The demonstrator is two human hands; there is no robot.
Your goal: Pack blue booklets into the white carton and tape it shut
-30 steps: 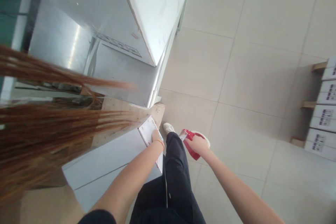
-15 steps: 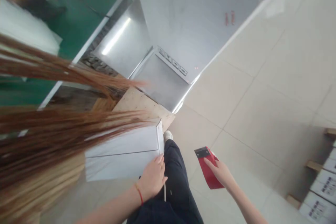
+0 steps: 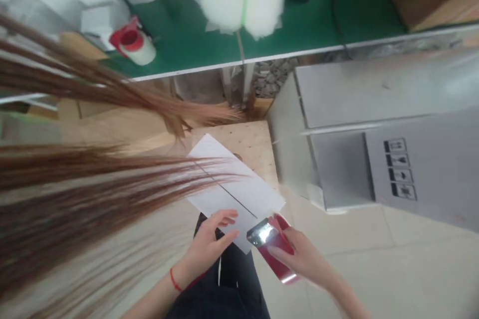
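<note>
Two hands: right hand (image 3: 303, 254) grips one red tape dispenser (image 3: 272, 248), left hand (image 3: 209, 244) touches one white box (image 3: 239, 192).

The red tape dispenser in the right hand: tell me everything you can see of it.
The tape dispenser has a glossy red body, plastic by its look, with a shiny metal plate at its front end that catches the light. The right hand grips it from the side, tilted, the metal end at the near edge of the white box. The left hand rests on the box just beside it. No tape roll shows.

Four black handling pictograms on large grey carton (image 3: 419, 169); unreadable.
</note>
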